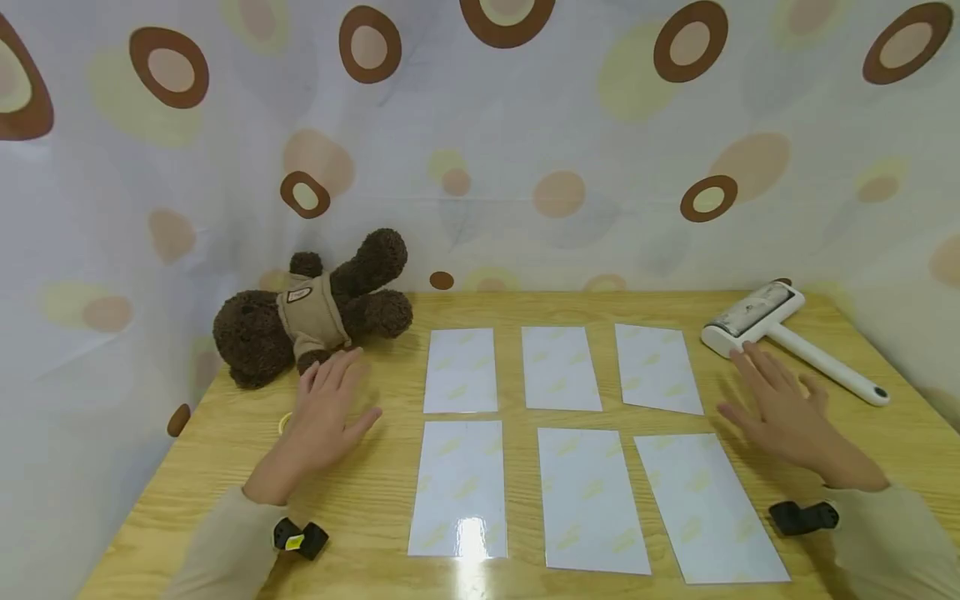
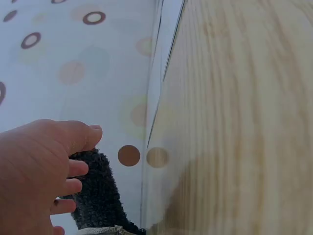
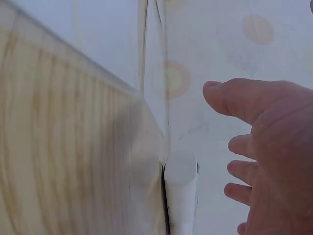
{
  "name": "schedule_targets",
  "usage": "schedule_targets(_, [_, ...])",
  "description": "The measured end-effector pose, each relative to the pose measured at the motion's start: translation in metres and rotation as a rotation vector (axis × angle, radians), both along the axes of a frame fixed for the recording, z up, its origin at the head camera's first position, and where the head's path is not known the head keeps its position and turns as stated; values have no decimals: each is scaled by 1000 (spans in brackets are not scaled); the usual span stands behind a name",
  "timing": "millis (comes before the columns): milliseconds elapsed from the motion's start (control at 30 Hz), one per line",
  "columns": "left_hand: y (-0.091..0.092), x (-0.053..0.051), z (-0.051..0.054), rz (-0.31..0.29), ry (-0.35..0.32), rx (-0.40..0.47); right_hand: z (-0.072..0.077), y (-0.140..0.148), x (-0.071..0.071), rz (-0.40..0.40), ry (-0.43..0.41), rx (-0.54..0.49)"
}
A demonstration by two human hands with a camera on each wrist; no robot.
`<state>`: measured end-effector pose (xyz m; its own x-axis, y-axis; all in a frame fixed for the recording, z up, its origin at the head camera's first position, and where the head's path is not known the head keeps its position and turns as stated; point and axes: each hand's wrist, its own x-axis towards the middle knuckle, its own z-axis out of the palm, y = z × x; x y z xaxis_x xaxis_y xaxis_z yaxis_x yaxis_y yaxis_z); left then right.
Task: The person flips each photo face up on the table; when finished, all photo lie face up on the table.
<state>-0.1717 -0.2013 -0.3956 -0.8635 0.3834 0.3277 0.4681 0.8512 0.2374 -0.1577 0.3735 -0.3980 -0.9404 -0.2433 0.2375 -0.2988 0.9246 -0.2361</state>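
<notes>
Several white cards (image 1: pixel 457 492) with faint yellow marks lie in two rows on the wooden table. My left hand (image 1: pixel 324 417) is held over the left side, fingers extended and nothing in them. Just beyond its fingertips a dark brown teddy bear (image 1: pixel 315 315) in a tan shirt lies on its side; its fuzzy leg (image 2: pixel 100 191) shows behind the hand in the left wrist view. My right hand (image 1: pixel 787 417), also with extended fingers and holding nothing, is near a white lint roller (image 1: pixel 828 367). Whether its fingertips touch the roller I cannot tell.
A small yellow ring-like object (image 1: pixel 284 422) is partly hidden beside my left hand. The table (image 1: pixel 375 500) has a patterned curtain (image 1: pixel 510 150) behind it and along its sides. Light glares off the front left card.
</notes>
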Motion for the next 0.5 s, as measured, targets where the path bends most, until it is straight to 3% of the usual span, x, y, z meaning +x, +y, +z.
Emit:
schedule_targets(100, [5,-2,-2,-40,7,11,1,-4,0,22,30,-59])
schedule_targets(233, [12,-5,-3,-90,-34,27,4,-16,-5,59,38,-112])
schedule_targets(433, [22,-13,-8,-158,-53,63,11,-42,-18,104,7,-97])
schedule_targets(500, [26,-16,-8,-192,-96,105,13,-51,-22,116,-4,-84])
